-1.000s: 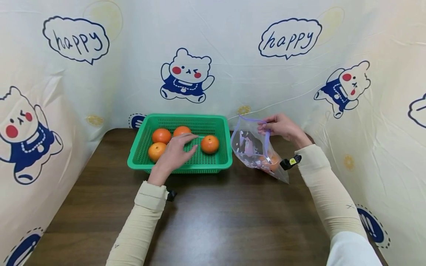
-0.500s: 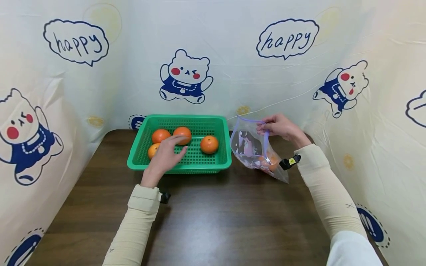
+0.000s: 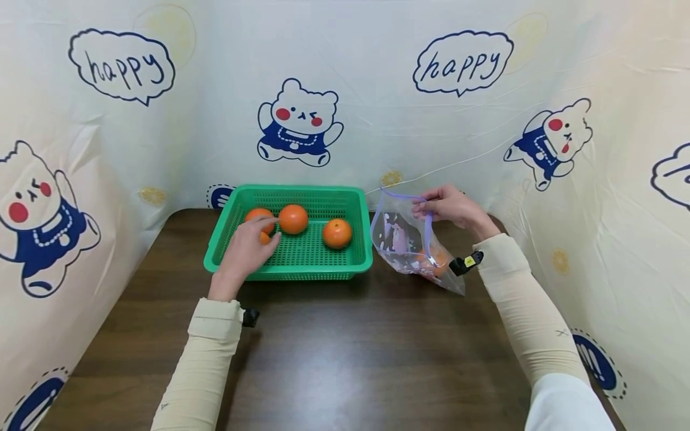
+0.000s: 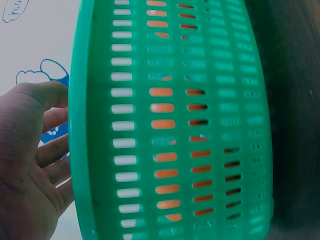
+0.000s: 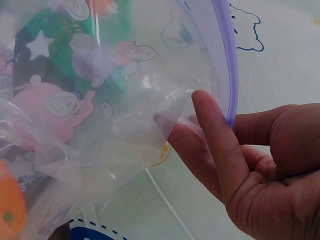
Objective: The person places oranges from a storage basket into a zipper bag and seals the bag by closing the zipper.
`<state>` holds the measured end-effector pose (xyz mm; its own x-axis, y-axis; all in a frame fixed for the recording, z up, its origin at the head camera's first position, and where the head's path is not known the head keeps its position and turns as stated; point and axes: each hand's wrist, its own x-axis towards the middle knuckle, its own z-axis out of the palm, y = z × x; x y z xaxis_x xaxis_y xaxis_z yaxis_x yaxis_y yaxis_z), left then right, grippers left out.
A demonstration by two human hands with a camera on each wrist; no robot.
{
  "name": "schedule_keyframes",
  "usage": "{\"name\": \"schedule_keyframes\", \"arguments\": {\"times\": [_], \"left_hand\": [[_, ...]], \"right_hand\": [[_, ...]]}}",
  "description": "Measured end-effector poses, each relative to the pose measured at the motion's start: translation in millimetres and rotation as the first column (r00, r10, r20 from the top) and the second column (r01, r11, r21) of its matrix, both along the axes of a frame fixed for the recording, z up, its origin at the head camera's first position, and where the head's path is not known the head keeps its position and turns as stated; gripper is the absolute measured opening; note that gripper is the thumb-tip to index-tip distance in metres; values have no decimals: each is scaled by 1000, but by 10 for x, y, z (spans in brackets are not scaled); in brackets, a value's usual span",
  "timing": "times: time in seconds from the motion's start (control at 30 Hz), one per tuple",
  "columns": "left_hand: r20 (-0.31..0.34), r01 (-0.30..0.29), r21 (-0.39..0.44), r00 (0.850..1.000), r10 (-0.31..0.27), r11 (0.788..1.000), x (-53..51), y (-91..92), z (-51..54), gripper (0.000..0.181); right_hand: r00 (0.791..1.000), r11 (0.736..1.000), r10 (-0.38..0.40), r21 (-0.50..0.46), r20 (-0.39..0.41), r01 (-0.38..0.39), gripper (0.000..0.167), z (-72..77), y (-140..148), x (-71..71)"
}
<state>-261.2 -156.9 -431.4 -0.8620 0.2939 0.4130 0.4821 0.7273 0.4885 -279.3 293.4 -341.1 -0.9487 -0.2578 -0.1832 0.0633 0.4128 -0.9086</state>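
Apparently, the left hand (image 3: 245, 248) hovers over the left end of the green basket (image 3: 302, 276), thumb and fingers held apart and closed round nothing visible; whether they touch the front-left orange (image 3: 265, 238) cannot be told, since the hand covers most of it. For a sure hold, they should probably go low on opposite sides of that fruit, then lift it straight up, past the rim. The right hand (image 3: 453, 206) pinches the purple edge of the clear bag (image 3: 398, 238), where a wide mouth should help; a bagged orange (image 5: 9, 200) lies inside. The back-left orange (image 3: 259, 215) sits near enough to crowd the fingers. Farther right lie the middle orange (image 3: 293, 219) and the right-hand orange (image 3: 336, 234). The basket's right wall stands between all this fruit and the bag, just beside it over the wooden tabletop (image 3: 323, 347).
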Motion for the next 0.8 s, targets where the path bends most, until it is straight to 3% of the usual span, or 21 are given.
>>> {"name": "schedule_keyframes", "arguments": {"times": [0.23,0.43,0.63,0.8], "left_hand": [[65,-59,-25,996,60,998,-29,-110,-6,40],[157,-101,-58,982,109,993,-36,-171,-34,47],[197,-119,-88,971,134,989,-39,-198,-93,50],[242,-164,-87,953,180,983,-55,-220,-145,55]], "right_hand": [[1000,1000,6,22,-3,-6,34,-4,-26,-9],[1000,1000,10,19,-6,-10,34,-9,-21,-7],[1000,999,3,32,-1,-3,34,-4,-24,4],[1000,999,11,34,-1,-11,35,6,-32,-3]]}}
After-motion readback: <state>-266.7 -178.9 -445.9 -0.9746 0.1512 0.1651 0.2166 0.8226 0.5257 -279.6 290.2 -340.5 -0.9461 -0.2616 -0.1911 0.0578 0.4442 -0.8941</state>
